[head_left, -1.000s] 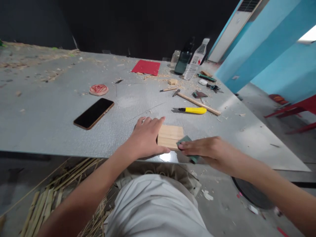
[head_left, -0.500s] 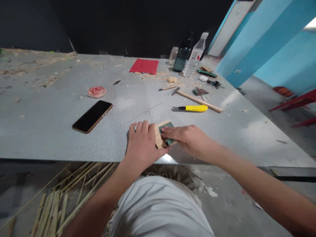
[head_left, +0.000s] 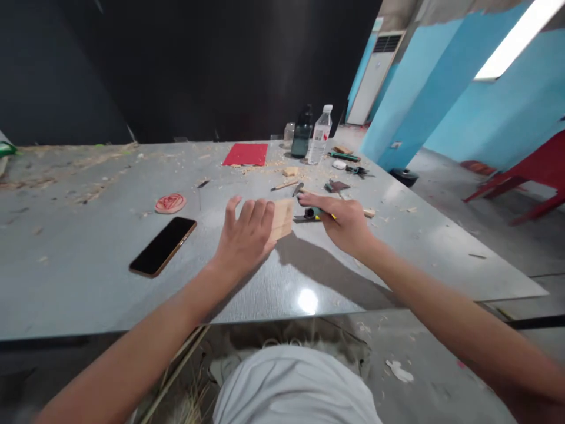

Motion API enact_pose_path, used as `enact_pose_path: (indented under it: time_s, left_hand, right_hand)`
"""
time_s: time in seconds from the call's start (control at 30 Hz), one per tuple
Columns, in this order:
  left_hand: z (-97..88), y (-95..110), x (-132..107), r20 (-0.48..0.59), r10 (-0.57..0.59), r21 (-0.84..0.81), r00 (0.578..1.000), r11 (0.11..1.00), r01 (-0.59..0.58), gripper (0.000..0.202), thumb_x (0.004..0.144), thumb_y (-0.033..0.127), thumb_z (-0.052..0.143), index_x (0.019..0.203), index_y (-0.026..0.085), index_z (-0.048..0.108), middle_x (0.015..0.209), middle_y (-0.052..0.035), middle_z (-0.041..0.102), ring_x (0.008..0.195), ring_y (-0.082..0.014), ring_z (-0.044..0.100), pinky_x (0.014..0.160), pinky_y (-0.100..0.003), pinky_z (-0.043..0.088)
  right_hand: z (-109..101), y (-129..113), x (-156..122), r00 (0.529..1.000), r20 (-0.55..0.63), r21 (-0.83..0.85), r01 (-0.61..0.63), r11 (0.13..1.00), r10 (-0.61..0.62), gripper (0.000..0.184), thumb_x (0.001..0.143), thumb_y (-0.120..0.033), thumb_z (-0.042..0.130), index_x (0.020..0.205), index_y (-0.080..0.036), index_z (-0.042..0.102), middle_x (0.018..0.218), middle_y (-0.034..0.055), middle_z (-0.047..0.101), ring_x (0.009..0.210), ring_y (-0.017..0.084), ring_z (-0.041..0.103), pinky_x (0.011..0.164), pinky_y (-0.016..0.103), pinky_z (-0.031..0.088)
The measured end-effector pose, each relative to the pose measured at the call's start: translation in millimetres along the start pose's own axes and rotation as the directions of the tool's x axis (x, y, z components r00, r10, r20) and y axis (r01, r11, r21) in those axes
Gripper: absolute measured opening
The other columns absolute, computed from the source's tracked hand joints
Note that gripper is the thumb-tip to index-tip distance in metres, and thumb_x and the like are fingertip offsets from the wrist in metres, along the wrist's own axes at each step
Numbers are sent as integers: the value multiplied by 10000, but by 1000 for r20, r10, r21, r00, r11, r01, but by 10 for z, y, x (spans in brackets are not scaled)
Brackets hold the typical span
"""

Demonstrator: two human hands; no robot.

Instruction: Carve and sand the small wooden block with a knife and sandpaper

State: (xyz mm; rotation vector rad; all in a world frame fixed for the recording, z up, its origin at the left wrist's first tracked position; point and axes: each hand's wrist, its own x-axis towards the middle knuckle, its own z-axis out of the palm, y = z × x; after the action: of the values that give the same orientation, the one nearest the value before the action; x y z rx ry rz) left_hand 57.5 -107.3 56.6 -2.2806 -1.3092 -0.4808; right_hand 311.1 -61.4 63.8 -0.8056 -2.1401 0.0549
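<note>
My left hand (head_left: 245, 235) holds a small flat wooden block (head_left: 282, 218) lifted above the grey table (head_left: 88, 282). Its fingers point up along the block's near face, and a shadow falls on the table below. My right hand (head_left: 348, 222) hovers just right of the block, closed on a green sanding pad (head_left: 314, 212) whose end pokes out toward the block. A yellow utility knife (head_left: 329, 217) lies under my right hand, mostly hidden.
A black phone (head_left: 163, 246) and a round red-carved disc (head_left: 170, 203) lie to the left. Farther back are a red mat (head_left: 246, 154), a dark bottle (head_left: 302, 131), a clear bottle (head_left: 320, 134), a pencil (head_left: 285, 185), a hammer (head_left: 299, 188) and small tools. A red chair (head_left: 542, 176) stands at the right.
Both hands have risen from the table's near edge and moved away from me. The wooden block, flat on the table before, is now lifted in my left hand. The camera has tilted up.
</note>
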Motion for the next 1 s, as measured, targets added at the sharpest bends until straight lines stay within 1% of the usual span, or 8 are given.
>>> enact_pose_path:
  time_s: [0.1, 0.2, 0.47, 0.63, 0.73, 0.83, 0.9, 1.0]
  left_hand:
    - [120, -266, 148, -52, 26, -49, 998, 998, -28, 738, 904, 438, 763, 1515, 157, 459, 1406, -189, 574, 1292, -372, 511, 1275, -589, 168]
    - [256, -404, 229, -54, 22, -99, 998, 995, -27, 765, 893, 467, 780, 1523, 180, 455, 1397, -189, 577, 1309, -379, 509, 1278, -606, 168]
    - [495, -343, 245, -28, 85, -118, 996, 989, -88, 653, 914, 293, 733, 1503, 172, 480, 1464, -226, 548, 1306, -364, 552, 1210, -583, 287]
    - [535, -349, 167, 25, 62, -259, 998, 965, -53, 634, 936, 132, 628, 1524, 252, 421, 1309, -141, 635, 1182, -292, 637, 1117, -535, 394]
    - [578, -292, 102, 5, 2, -472, 1000, 881, 1, 583, 934, 179, 658, 1461, 258, 420, 1318, -123, 639, 1208, -286, 638, 1053, -498, 471]
    - [584, -195, 55, 9, -238, -689, 971, 702, 178, 619, 939, 248, 673, 1477, 239, 368, 1215, -93, 690, 1083, -241, 689, 954, -434, 552]
    - [551, -155, 49, 116, -325, -744, 939, 598, 299, 532, 916, 238, 676, 1396, 237, 446, 1097, -56, 710, 962, -212, 706, 866, -385, 578]
    - [483, -153, 85, 224, -323, -777, 919, 510, 369, 287, 879, 181, 651, 1149, 237, 571, 983, -24, 698, 852, -170, 691, 773, -315, 575]
  right_hand:
    - [269, 246, 225, 969, -227, 49, -89, 995, 98, 456, 946, -56, 488, 1269, -251, 743, 1268, 26, 800, 1218, 215, 750, 1081, 397, 603]
    - [420, 375, 290, 942, -305, 69, -122, 990, 138, 440, 958, -76, 489, 1278, -255, 732, 1259, 36, 804, 1232, 214, 743, 1079, 409, 599]
    - [523, 379, 9, 992, -127, 37, 16, 999, -11, 487, 984, -45, 435, 1351, -227, 699, 1394, 98, 738, 1328, 204, 684, 1141, 457, 561]
    - [552, 333, 16, 995, -65, 43, 77, 996, -74, 517, 971, -20, 461, 1401, -214, 671, 1411, 117, 726, 1354, 227, 666, 1134, 471, 572]
    - [544, 272, 35, 996, -13, 50, 84, 995, -83, 561, 976, 10, 444, 1459, -209, 624, 1449, 140, 696, 1391, 237, 633, 1137, 490, 571]
    - [545, 162, 27, 996, 29, 76, 77, 994, -79, 587, 989, 10, 430, 1511, -215, 574, 1487, 142, 665, 1439, 239, 584, 1152, 504, 561]
    - [549, 85, 11, 993, 48, 83, 101, 991, -105, 566, 1010, -13, 439, 1537, -192, 545, 1481, 158, 664, 1456, 251, 561, 1148, 504, 566]
    - [523, 27, -12, 988, 84, 85, 119, 989, -126, 540, 1047, -62, 477, 1577, -162, 500, 1469, 163, 668, 1465, 268, 545, 1151, 499, 569]
